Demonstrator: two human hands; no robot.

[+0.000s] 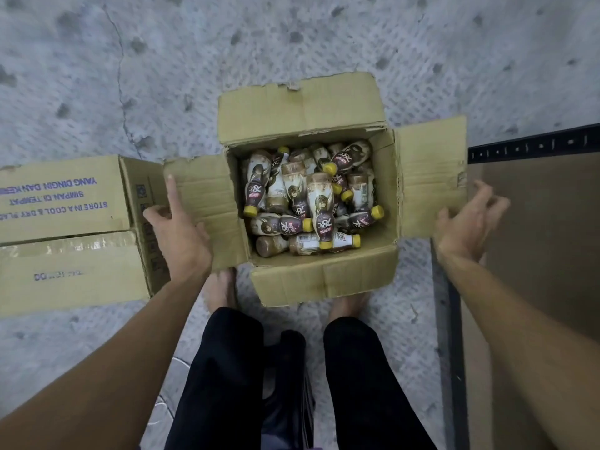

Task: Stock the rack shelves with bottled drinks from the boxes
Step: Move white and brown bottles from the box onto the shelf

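Bottles (pixel 308 196) in box (pixel 324 280) between hands | left hand (pixel 177 228) loose on flap (pixel 207 190) | right hand (pixel 464 222) spread

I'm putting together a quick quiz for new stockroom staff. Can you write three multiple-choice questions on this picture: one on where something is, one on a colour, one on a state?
1. Where does the left hand rest?
A) on the left flap of the open box
B) in a pocket
C) on a knee

2. What colour are the caps of the bottles?
A) red
B) yellow
C) blue

3. How do the bottles lie in the open box?
A) upright in neat rows
B) shrink-wrapped in packs
C) loose in a jumble

Key:
1 A: the hand lies on the flap, next to the closed box.
2 B: every cap in view is yellow.
3 C: they point every way, piled on one another.
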